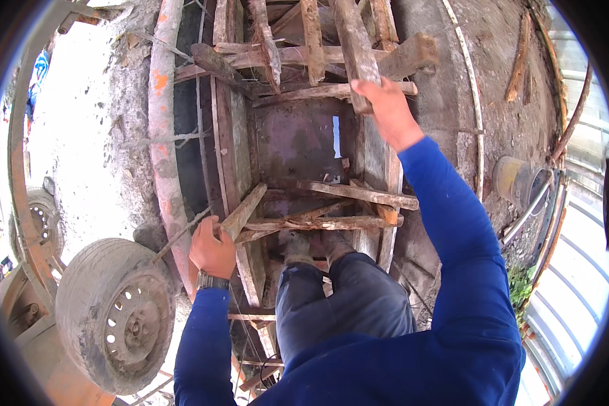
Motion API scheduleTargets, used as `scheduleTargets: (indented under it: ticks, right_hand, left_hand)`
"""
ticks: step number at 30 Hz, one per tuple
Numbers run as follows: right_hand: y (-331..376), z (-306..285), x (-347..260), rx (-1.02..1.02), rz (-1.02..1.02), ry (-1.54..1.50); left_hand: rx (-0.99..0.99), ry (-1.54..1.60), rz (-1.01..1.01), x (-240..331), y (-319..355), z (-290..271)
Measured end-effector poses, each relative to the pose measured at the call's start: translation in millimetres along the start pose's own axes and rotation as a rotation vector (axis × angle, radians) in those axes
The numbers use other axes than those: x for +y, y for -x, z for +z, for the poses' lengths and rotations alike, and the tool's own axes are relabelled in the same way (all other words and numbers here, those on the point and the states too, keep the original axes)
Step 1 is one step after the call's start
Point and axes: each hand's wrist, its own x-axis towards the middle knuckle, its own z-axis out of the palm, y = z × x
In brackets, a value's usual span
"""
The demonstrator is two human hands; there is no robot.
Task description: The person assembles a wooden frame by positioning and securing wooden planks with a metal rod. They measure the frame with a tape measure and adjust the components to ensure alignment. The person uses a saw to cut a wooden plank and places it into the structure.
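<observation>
The right hand [390, 111] is closed around the near end of a long wooden plank [356, 51]. The plank is at the far end of the wood frame, over a thick crossbeam [294, 56]. The left hand [212, 250] is at the low end of a short, tilted board [245, 211]; its fingers are curled, but I can't tell if they grip it.

The plank could slip and drop into the gap, because just one hand holds it, and only by its end. The wood looks rough, so splinters could poke the bare skin. The short board could tip if the left hand leans on it and it is loose. The crossed sticks [318, 223] sit close in front of the legs [338, 298], so a step could trip.
</observation>
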Motion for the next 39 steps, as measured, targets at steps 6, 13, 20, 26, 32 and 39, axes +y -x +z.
scheduleTargets:
  ticks: [6, 13, 20, 26, 32, 39]
  right_hand:
    - [118.2, -33.7, -23.1, -0.118, -0.045, 0.264]
    - [235.0, -74.7, -49.4, -0.163, -0.060, 0.623]
    - [299.4, -120.3, -65.0, -0.288, 0.070, 0.845]
    - [325.9, -154.3, -64.3, -0.429, 0.041, 1.004]
    - [323.7, -170.9, -66.0, -0.594, 0.151, 1.155]
    - [313.4, -152.2, -6.7, -0.659, 0.226, 1.317]
  left_hand:
    - [0.017, -0.057, 0.004, -8.3, 4.5, 0.3]
    - [0.027, -0.054, -0.020, -12.6, 4.0, 3.9]
    - [0.015, -0.067, -0.052, -3.9, 5.1, -3.1]
    - [0.009, -0.074, -0.050, -3.0, 7.3, -2.7]
    - [-0.003, -0.069, -0.051, -9.1, 4.7, 0.5]
    - [0.013, -0.080, -0.063, -5.1, 6.0, 3.0]
